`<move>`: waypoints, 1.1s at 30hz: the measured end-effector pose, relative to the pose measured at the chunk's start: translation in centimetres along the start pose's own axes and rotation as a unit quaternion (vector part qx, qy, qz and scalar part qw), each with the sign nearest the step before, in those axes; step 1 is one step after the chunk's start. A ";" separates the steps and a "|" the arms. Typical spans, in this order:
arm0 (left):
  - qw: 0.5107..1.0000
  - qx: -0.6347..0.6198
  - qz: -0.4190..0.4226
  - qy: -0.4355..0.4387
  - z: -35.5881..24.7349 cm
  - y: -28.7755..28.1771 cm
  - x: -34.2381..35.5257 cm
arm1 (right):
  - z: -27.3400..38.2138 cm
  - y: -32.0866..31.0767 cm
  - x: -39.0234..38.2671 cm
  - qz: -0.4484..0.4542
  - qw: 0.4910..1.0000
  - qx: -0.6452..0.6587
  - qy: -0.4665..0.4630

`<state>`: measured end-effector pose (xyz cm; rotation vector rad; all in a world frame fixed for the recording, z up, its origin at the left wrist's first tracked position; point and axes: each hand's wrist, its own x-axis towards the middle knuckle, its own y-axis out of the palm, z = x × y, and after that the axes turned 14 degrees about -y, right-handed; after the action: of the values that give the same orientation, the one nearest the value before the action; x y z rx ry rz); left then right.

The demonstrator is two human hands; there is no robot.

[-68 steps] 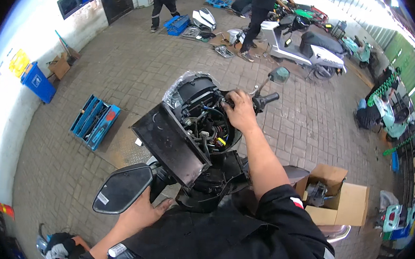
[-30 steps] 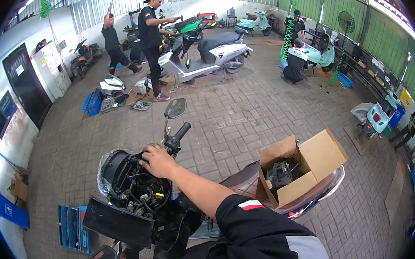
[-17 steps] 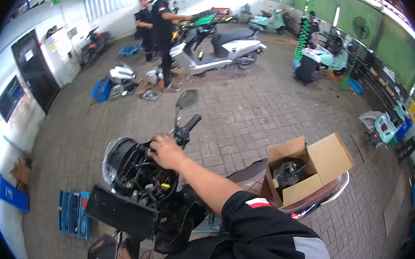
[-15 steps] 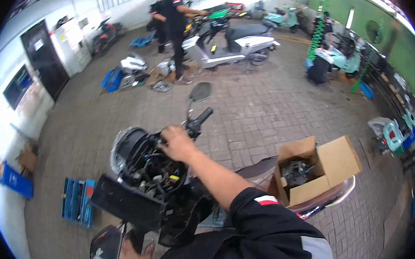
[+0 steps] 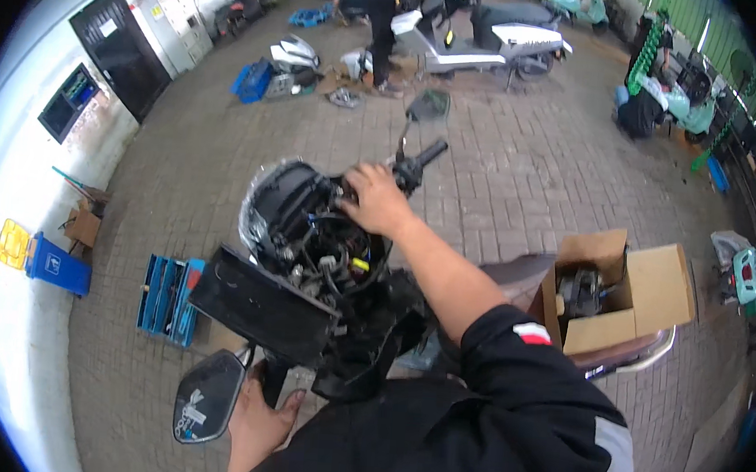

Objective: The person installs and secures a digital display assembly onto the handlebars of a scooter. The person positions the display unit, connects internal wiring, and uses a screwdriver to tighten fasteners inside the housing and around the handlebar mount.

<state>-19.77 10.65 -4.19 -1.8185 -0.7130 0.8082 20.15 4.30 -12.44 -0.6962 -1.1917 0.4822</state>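
Note:
A partly stripped scooter front stands before me, its black front housing [image 5: 288, 198] wrapped at the rim in clear plastic. Loose wires [image 5: 327, 259] and a yellow connector [image 5: 360, 265] show inside it. My right hand [image 5: 376, 200] reaches in beside the right handlebar [image 5: 429, 156], fingers bent down at the housing's inner edge; whatever they pinch is hidden. At lower left my left hand [image 5: 264, 422] is closed around the left handlebar grip [image 5: 274, 380], thumb on one side. The left mirror [image 5: 208, 397] is beside it, and a black panel [image 5: 261, 307] tilts over the near side.
An open cardboard box [image 5: 662, 298] with a dark part inside rests on the scooter's seat. Left on the floor are a blue toolbox [image 5: 169, 299] and a blue bin [image 5: 60, 264]. Farther off stand a silver scooter [image 5: 463, 52] and a person [image 5: 381, 32].
My view has tilted down and turned left, so the scene sits higher and farther right. The right hand's fingers have shifted slightly at the housing; the left hand stays at the grip.

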 end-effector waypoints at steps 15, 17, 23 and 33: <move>1.000 0.003 -0.014 -0.010 1.9 0.3 0.3 | 3.0 -7.1 -13.5 -0.286 0.928 0.215 0.103; 0.999 -0.038 -0.002 -0.028 2.6 0.7 0.5 | 5.8 -5.1 -22.5 -0.244 0.916 0.264 0.178; 0.995 0.021 -0.095 0.005 7.1 1.1 0.4 | 12.4 4.7 -39.7 0.007 0.888 0.265 0.375; 0.982 0.087 -0.051 -0.161 0.7 0.4 0.1 | 5.3 22.7 -44.5 0.168 0.801 0.212 0.533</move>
<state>-20.17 10.98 -4.76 -1.4979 -0.9051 1.0745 1.68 -8.50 -57.38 -0.6285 0.1257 0.5093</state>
